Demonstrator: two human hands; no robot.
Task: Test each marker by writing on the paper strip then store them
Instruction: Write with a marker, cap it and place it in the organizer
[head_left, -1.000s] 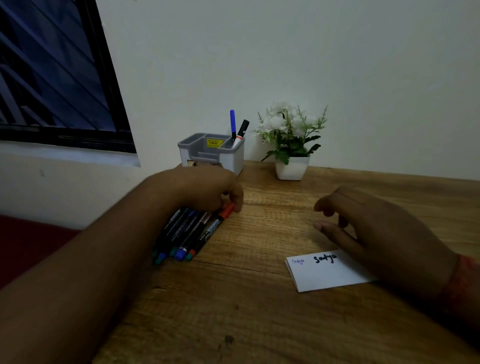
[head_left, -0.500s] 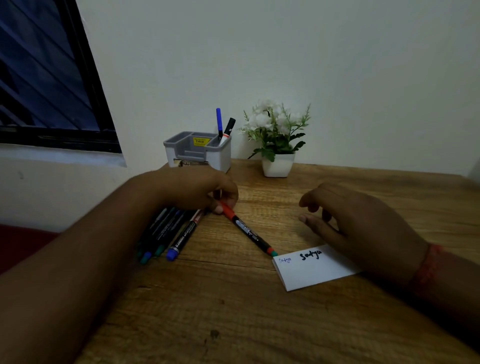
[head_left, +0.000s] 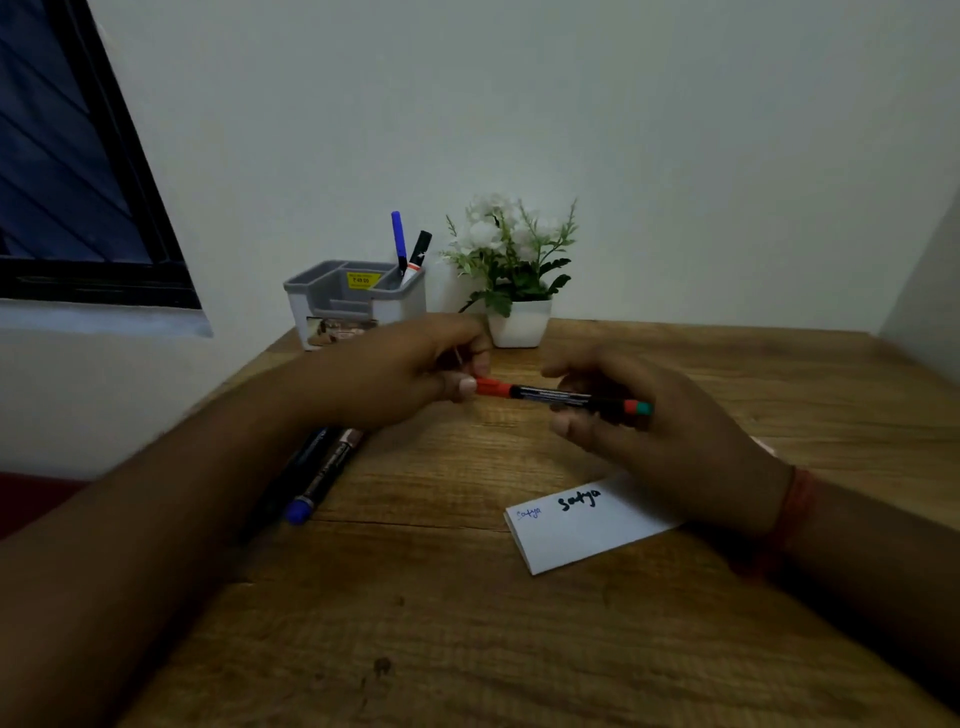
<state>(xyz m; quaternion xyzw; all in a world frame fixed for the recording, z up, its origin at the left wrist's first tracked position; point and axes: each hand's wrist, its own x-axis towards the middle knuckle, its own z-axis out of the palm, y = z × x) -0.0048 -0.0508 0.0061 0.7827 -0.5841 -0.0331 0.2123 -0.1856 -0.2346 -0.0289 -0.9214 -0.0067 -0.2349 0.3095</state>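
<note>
Your left hand (head_left: 410, 371) pinches the red cap end of the marker (head_left: 558, 397) between thumb and fingertips. Your right hand (head_left: 649, 434) curls its fingers round the black barrel, nearer the end with the red and green bands. The marker lies nearly level between the two hands, held above the bench (head_left: 467, 623) and clear of its surface.

Just in front of your right hand, toward the near edge, the paper strip (head_left: 582, 530) lies flat on the bench; its right part passes under your wrist. It bears one small blue word at its left end and a larger black word beside it.

Under your left forearm, close to the left edge of the bench, the other markers (head_left: 324, 475) lie side by side, one showing a blue end toward you; how many lie there cannot be told.

At the far left corner stands the grey holder (head_left: 358, 301), with a yellow label inside. Its right compartment holds a blue pen (head_left: 398, 239) and a black marker (head_left: 418, 252), both upright and slightly tilted. Just right of the holder, against the far edge, stands a potted plant (head_left: 517, 270) with white flowers in a white pot.
</note>
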